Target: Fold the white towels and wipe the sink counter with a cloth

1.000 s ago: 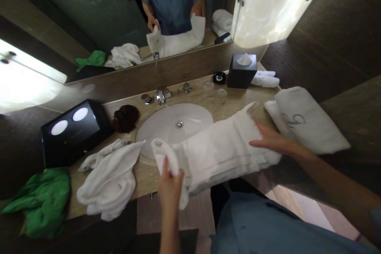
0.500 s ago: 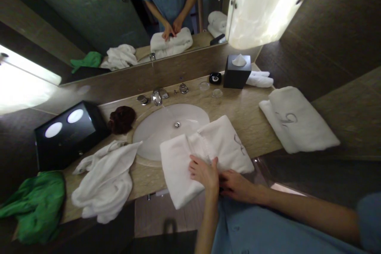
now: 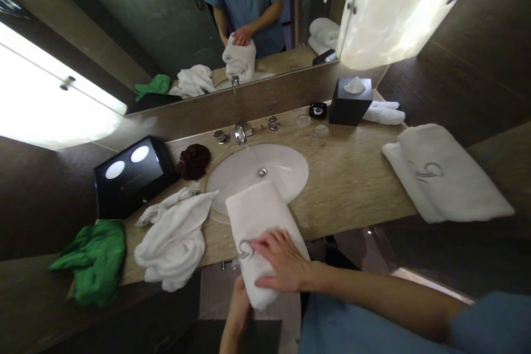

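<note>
Folded narrower than a moment ago, the towel [image 3: 261, 221] now lies under the flat right hand [image 3: 282, 260], while the left hand [image 3: 239, 310] grips its underside.

A hotel bathroom: marble vanity [image 3: 352, 182] with sink [image 3: 265, 171], wall mirror [image 3: 186, 22], monogrammed towels [image 3: 443, 177], tissue box [image 3: 350, 102].

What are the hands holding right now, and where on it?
A folded white towel. The right hand lies flat on its near end beside the embroidered mark; the left hand supports that end from below, past the counter edge.
</note>
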The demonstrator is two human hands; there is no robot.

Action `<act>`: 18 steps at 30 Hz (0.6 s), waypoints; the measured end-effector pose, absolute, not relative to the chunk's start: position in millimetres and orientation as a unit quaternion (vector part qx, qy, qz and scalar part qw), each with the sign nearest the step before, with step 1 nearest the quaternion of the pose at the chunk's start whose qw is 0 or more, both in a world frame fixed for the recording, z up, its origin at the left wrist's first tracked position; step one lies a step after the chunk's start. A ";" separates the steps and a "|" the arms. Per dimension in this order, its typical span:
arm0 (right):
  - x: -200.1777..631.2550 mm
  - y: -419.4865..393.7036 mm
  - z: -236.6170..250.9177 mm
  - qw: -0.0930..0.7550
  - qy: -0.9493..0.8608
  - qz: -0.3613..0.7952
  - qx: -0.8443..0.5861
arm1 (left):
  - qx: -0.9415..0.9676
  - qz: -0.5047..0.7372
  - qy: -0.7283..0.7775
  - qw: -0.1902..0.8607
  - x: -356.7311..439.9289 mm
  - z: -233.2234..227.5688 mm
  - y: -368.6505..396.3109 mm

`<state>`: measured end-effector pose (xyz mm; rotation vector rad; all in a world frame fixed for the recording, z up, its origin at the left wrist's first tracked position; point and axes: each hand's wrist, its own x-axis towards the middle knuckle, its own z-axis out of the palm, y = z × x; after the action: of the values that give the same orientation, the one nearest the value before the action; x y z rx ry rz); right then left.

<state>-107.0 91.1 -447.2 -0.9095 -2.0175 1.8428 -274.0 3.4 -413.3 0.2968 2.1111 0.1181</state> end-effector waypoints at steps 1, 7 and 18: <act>-123.6 83.0 -448.9 0.119 -0.729 0.603 -0.300 | 0.080 0.092 0.879 0.462 -297.8 -404.4 0.8; -128.0 58.8 -464.0 0.185 -0.788 0.529 -0.254 | -0.003 0.195 0.812 0.549 -338.0 -426.3 94.5; 164.6 131.2 -505.5 0.144 -0.282 0.484 -0.816 | -0.138 0.329 0.750 0.558 -34.6 -476.5 135.5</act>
<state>164.6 131.2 -505.5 -2.3520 -0.8136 1.3950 -34.6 135.5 -476.5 -0.3247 1.7686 0.7768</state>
